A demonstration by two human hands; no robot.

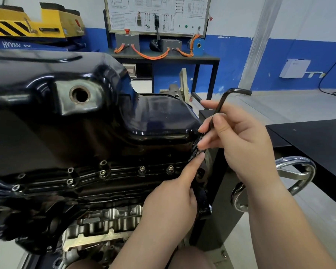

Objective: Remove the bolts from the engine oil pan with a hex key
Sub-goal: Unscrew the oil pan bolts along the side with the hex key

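Fig.: R hand pinches hex key at oil pan corner; L hand index straight, touching it. Risk: tip seating hidden by fingers; a shallow fit could slip & round the socket.

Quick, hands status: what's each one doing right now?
Left hand: index finger extended to the oil pan edge, nothing visibly held.
Right hand: gripping the hex key.

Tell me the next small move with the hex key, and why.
Probably ease the lower end of the hex key into a bolt head at the right corner of the oil pan. The right hand pinches it nearly upright there, and the left hand points its index finger at that corner. The tip is hidden behind fingers, so seating is unconfirmed. Several bolts remain along the front flange.
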